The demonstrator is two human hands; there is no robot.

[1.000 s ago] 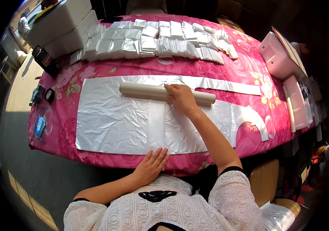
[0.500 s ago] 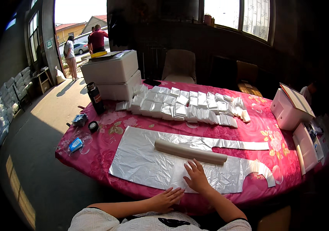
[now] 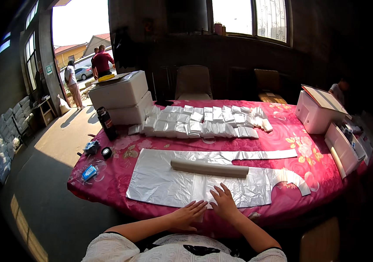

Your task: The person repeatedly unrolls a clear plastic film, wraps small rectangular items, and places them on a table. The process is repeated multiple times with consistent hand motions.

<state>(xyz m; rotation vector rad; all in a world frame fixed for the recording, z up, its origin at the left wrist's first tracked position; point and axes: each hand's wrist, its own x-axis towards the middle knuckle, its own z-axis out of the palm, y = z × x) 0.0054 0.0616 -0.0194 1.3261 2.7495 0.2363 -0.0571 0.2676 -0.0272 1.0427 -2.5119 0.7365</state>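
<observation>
A sheet of thin silvery-white plastic (image 3: 156,181), cut like a disposable apron, lies flat with two strap-like strips pointing right, one curved. Across its upper half rests a long beige-grey bar (image 3: 208,168), touched by neither hand. My left hand (image 3: 190,215) lies flat at the sheet's near edge, fingers stretched out and holding nothing. Beside it, my right hand (image 3: 224,203) rests with fingers spread on the plastic, just nearer to me than the bar. Behind the sheet are several rows of small folded white plastic packets (image 3: 182,122).
White foam boxes (image 3: 121,94) are stacked at the back left, next to a black bottle (image 3: 105,123). A roll of black tape (image 3: 106,152) and a blue packet (image 3: 89,173) lie near the left edge. More foam boxes (image 3: 319,114) stand right on the pink floral tablecloth (image 3: 278,144).
My view has tilted up slightly and shifted right. My right hand has drawn back a little from the bar toward the near edge. The left hand stays by the edge.
</observation>
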